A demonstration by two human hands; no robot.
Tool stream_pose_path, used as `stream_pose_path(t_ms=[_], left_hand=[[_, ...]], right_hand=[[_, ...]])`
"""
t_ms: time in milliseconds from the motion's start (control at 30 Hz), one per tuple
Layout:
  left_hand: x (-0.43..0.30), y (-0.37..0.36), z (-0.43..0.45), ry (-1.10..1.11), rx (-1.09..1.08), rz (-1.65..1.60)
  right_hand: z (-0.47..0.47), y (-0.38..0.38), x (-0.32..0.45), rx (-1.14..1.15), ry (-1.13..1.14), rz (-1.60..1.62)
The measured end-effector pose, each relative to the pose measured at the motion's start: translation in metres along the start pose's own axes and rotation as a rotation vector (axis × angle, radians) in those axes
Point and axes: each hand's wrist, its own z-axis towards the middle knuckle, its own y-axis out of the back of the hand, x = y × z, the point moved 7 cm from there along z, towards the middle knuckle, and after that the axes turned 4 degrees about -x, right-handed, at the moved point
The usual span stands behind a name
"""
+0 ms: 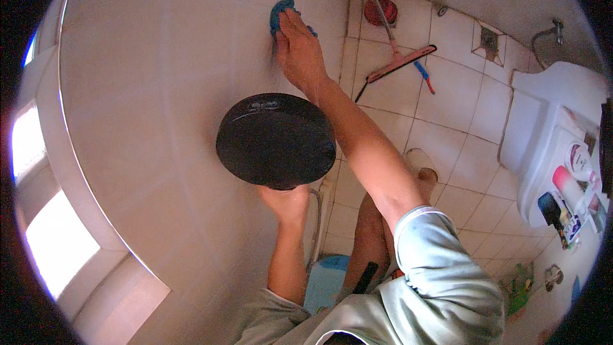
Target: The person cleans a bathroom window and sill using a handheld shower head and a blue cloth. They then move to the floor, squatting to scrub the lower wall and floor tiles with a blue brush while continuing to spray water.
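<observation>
My right hand (300,50) presses a blue cloth or scrubbing pad (281,13) against the tiled wall (191,43), with the fingers spread over it. Below it my left hand (283,200) holds a round black pan or shallow bowl (275,139) by its lower edge. The black thing is close to the wall and hides most of the left fingers. Whether it has a handle in my palm cannot be seen.
A floor squeegee (400,63), a blue-and-red brush or handle (423,75) and a round red object (380,11) lie near the wall's foot. Right stands a white washbasin (524,105) with bottles. A light-blue bucket (326,283) stands by my legs; windows (62,244) are at left.
</observation>
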Motion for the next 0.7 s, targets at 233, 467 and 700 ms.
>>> stream_pose_path(t_ms=[233, 467, 700], left_hand=[[0.009, 0.0, -0.001, 0.086, -0.023, -0.124], [0.005, -0.003, 0.0, 0.061, 0.002, -0.044], [-0.013, 0.008, 0.001, 0.029, -0.058, -0.045]], right_hand=[[-0.011, 0.007, 0.03, -0.006, 0.115, 0.071], [-0.018, -0.008, -0.023, -0.009, -0.137, 0.031], [-0.017, 0.0, 0.016, -0.04, -0.04, 0.088]])
